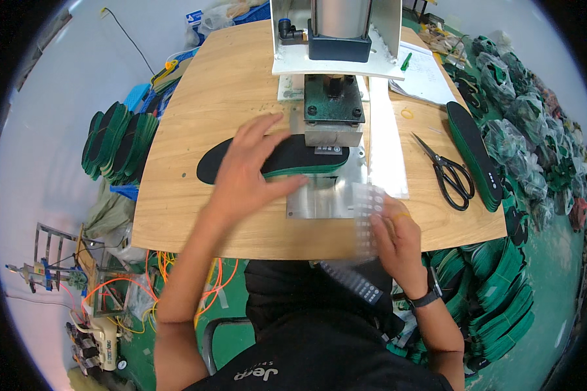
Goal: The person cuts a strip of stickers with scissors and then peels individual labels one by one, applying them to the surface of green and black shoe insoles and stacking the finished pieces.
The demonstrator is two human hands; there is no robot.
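A black insole with a green underside point(287, 155) lies on the wooden table, its right end under the metal block of a press point(333, 135). A small pale label patch sits on that end. Over the insole's middle is my left hand point(244, 173), slightly blurred, fingers and thumb spread; whether it touches the insole I cannot tell. Right of the press's metal base plate point(306, 207), my right hand point(398, 234) pinches a translucent strip of small labels point(365, 218) between thumb and fingers. The strip's lower part hangs past the table edge, over my lap.
Black-handled scissors point(451, 176) and another insole point(474, 153) lie on the right of the table. A notebook point(427, 75) with a green pen is behind them. Stacked insoles point(117, 143) stand at the left. Bagged bundles point(522, 111) and insole piles point(496, 306) cover floor at right.
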